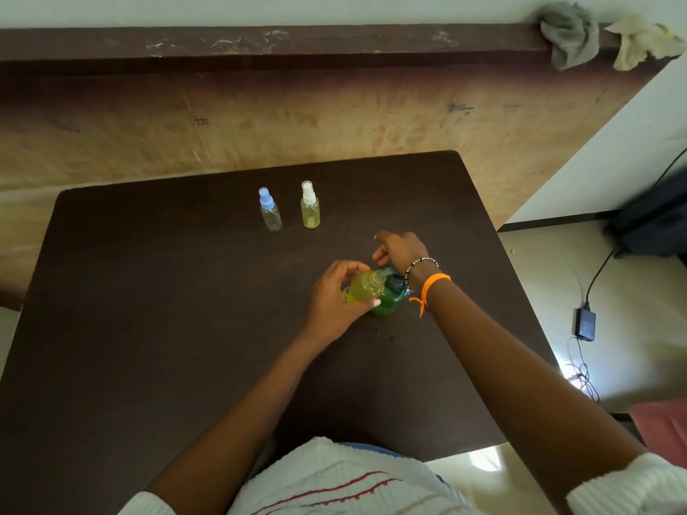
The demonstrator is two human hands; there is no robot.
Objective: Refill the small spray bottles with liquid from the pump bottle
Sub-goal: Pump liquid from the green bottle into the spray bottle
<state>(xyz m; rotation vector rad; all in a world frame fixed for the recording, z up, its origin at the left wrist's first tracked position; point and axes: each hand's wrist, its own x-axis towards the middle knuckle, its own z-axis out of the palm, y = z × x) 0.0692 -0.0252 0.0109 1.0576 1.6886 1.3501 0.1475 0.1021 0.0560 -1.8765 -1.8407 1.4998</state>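
- Standing upright on the dark counter (148, 291), left of centre in the upper middle of the frame: a clear spray bottle with a blue cap (270, 210), looking nearly empty.
- Standing just beside it to the right, apart from it: a spray bottle with a white cap (310, 205), holding yellowish liquid.
- Holding a small uncapped bottle of yellow-green liquid (363, 288) at frame centre: left hand (334, 302), grip curled round the tilted bottle, its open neck lying at the pump spout.
- Standing on the counter just right of that: green pump bottle (390, 297), touching the small bottle.
- Pressing down on the pump head: right hand (401, 250), grip loosely curled over it, beaded and orange bands at the wrist.
- Lying at the upper right on the ledge: two crumpled cloths (568, 35).
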